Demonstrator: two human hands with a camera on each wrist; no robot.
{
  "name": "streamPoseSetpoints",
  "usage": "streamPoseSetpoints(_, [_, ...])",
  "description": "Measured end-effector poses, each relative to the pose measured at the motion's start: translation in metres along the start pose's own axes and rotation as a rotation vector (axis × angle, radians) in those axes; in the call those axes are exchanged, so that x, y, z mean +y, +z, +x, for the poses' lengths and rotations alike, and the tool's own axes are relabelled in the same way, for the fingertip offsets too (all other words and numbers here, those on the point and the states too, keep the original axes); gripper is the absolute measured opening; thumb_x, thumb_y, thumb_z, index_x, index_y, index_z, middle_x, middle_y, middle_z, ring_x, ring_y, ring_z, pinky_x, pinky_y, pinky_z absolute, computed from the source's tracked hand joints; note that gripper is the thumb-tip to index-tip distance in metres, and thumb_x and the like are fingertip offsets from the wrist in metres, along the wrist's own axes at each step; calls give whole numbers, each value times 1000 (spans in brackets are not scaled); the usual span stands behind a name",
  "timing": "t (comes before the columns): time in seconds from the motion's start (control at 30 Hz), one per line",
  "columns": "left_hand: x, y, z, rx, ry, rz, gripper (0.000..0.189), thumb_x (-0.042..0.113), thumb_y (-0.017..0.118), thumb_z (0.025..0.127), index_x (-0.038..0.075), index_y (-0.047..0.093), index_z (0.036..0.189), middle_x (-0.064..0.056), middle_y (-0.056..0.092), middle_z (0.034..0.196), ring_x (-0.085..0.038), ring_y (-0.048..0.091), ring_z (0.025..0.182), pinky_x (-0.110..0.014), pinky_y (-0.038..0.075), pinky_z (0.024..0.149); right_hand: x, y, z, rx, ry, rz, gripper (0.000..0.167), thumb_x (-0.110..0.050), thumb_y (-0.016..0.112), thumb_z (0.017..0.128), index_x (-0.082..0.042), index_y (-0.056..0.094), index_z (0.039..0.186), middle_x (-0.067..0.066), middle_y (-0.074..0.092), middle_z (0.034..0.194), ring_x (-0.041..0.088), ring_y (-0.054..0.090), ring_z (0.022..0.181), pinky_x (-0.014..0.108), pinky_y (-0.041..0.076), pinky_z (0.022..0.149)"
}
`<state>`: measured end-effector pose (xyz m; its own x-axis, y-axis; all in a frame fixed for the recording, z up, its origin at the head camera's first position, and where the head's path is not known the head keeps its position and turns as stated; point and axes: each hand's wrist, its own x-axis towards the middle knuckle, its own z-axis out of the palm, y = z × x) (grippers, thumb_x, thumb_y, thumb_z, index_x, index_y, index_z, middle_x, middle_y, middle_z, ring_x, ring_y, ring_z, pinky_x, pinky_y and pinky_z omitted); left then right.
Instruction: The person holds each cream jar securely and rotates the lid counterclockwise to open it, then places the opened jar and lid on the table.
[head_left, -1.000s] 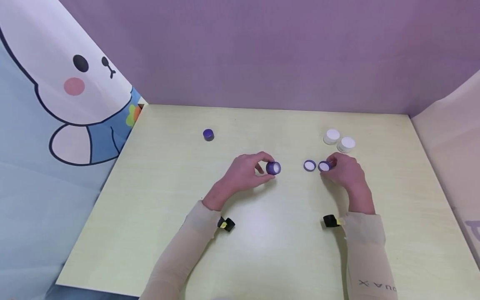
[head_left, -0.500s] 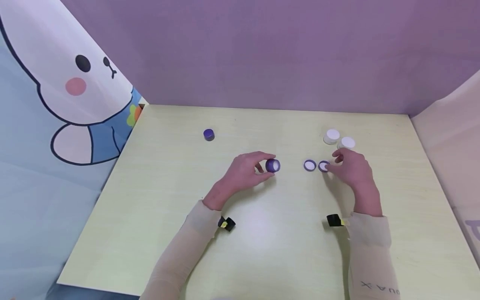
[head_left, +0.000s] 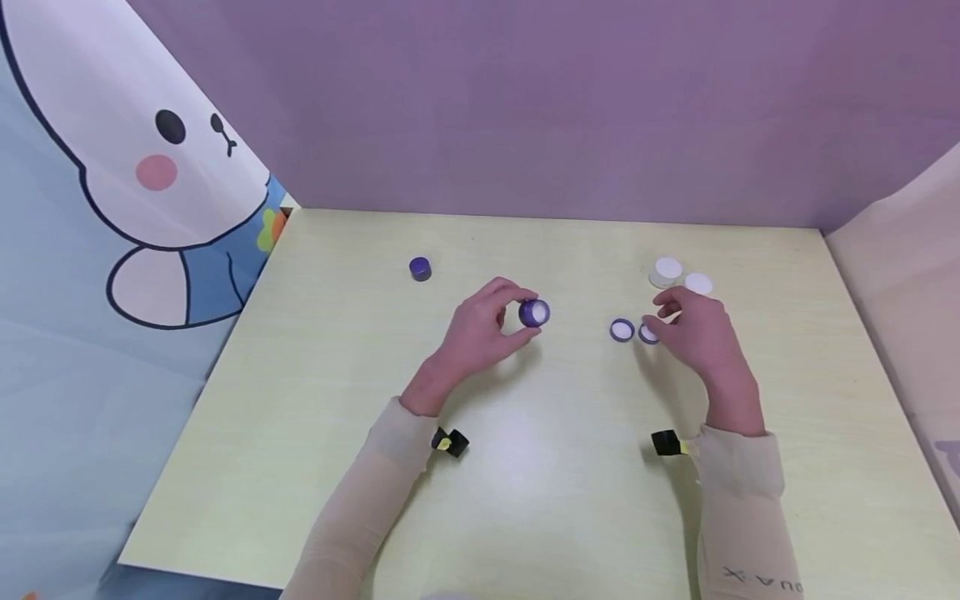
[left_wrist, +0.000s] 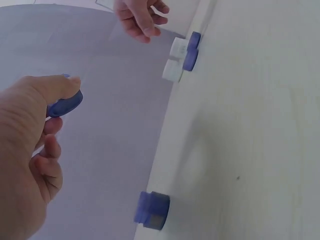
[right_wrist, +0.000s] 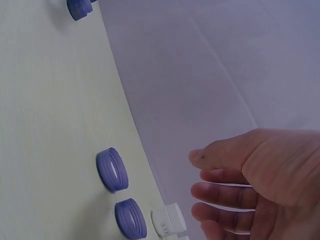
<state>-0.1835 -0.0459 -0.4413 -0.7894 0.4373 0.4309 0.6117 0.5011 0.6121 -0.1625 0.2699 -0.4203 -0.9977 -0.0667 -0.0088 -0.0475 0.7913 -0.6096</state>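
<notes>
Purple wall (head_left: 555, 108) (cloth, perhaps).

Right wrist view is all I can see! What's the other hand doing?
Observer: In the head view, the left hand pinches a small, round purple thing.
Operator: Ooh! And low in my picture, something white peeks out under the white jar. What is it?
Observer: A second white jar; the head view shows it standing beside the first one.
Operator: Is there anything funny in the room?
Observer: Yes, the head view shows a big cartoon animal off to the left.
</notes>
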Motion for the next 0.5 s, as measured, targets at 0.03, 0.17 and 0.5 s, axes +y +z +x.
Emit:
streamPoseSetpoints(0.03, [0,-2,0,1,-6,-9,40,24,82,80,12,67,115,4,59,106,-17,53,68,-25,44,59,-2,0,0,-6,-3,4,32,-18,65,92,2,59,116,20,65,101,37,62,93,46,49,73])
streamPoseSetpoints(0.17, [-3,-10,-1,1,-30,-59,41,17,80,80,9,64,116,0,61,107,-20,60,82,-35,52,72,-6,1,0,-39,-12,15,31,-17,64,93,3,59,116,18,65,100,35,63,91,43,50,71])
streamPoseSetpoints(0.5, [-17,-27,-4,-11,-167,-108,39,14,80,77,8,65,113,-1,63,106,-25,59,98,-43,49,85,-14,1,-2,-82,-27,18,33,-19,64,94,3,59,118,15,64,100,33,62,91,41,49,70])
